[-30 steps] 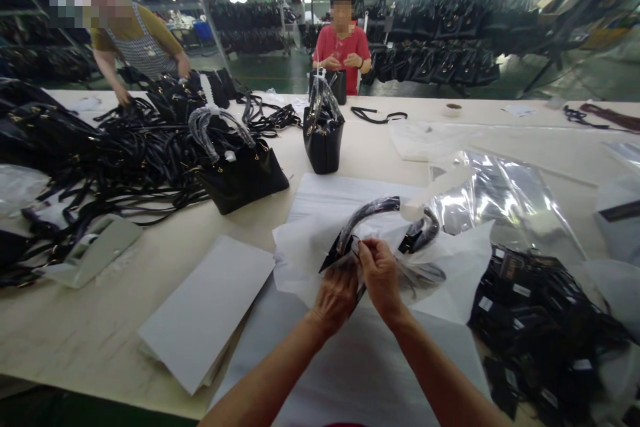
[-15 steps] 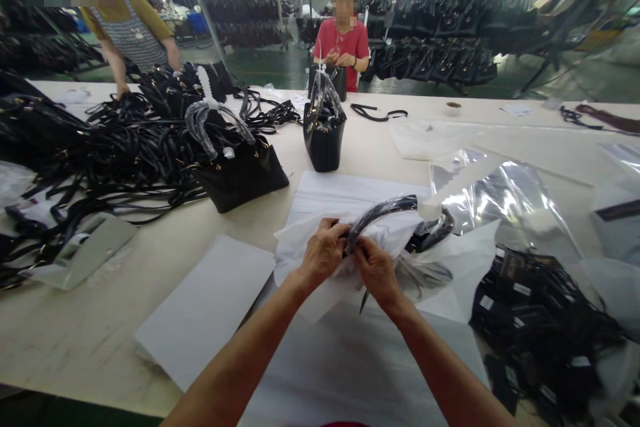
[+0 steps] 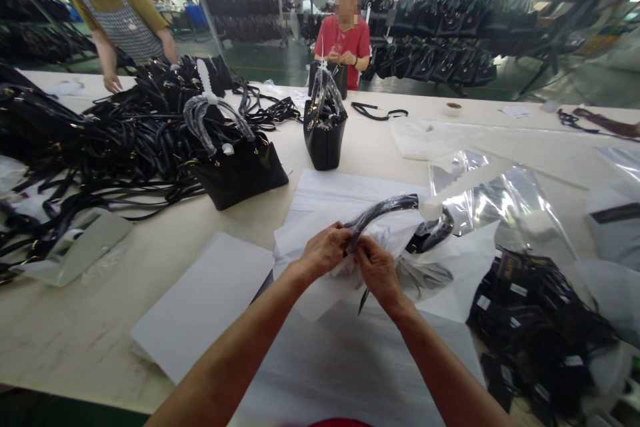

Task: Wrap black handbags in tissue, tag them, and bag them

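A handbag wrapped in white tissue paper lies before me, its dark handle (image 3: 387,205) covered in clear plastic film and arching up out of the paper (image 3: 310,293). My left hand (image 3: 325,250) is closed at the handle's left base. Close beside it, my right hand (image 3: 377,270) pinches at the same base, but what lies between its fingertips is hidden. A thin dark pointed piece (image 3: 363,301) sticks out below the right palm; its kind is unclear. A white serrated strip (image 3: 467,179) runs from the handle's far side.
Stacked white sheets (image 3: 205,307) lie left, black tagged pieces (image 3: 535,320) right, and clear plastic bags (image 3: 530,197) behind them. Two black handbags (image 3: 245,173) (image 3: 324,140) stand beyond. Black straps (image 3: 145,147) heap at left. Two people, one in a red shirt (image 3: 345,40), are across the table.
My left hand's fingers have shifted slightly at the handle base, while the right hand stays nearly in place. At far left, the co-worker's hand has lifted off the straps a little.
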The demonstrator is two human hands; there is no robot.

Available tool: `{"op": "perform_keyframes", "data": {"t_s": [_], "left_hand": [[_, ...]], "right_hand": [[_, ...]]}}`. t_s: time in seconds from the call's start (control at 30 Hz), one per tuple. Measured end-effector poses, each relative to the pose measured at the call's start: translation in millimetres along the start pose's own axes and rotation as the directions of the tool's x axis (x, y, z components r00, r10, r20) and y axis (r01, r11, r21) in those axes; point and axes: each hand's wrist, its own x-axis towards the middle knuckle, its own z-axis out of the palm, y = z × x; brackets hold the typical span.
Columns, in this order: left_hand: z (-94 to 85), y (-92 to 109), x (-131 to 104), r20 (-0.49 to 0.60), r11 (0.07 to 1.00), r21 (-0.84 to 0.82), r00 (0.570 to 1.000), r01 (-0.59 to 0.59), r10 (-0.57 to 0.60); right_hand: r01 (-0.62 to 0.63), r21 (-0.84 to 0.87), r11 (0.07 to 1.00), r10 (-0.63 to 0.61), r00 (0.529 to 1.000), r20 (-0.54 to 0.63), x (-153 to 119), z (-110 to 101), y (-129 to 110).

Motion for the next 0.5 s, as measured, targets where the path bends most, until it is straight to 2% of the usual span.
{"op": "perform_keyframes", "data": {"t_s": [0.1, 0.2, 0.4, 0.5], "left_hand": [[-1.8, -5.6, 8.5, 0.053, 0.988, -0.146, 0.998, 0.040, -0.032], [-3.2, -9.3, 13.1, 0.064, 0.975, -0.212, 0.996, 0.070, -0.057], [-17.3, -18.6, 10.4, 0.042, 0.946, -0.324, 0.999, 0.020, -0.007], [-27.0, -23.5, 5.5, 0.188, 0.847, -0.523, 0.982, 0.096, 0.004]], "right_hand": [[-0.006, -0.003, 1.000, 0.006, 1.000, -0.006, 1.1, 0.6, 0.5], [-0.032, 0.017, 0.999, 0.032, 0.999, 0.006, 1.8, 1.0, 2.6], [-0.095, 0.087, 0.992, 0.095, 0.995, 0.007, -5.9, -1.4, 14.3], [-0.098, 0.087, 0.991, 0.097, 0.995, 0.015, -11.4, -3.9, 13.8]]}}
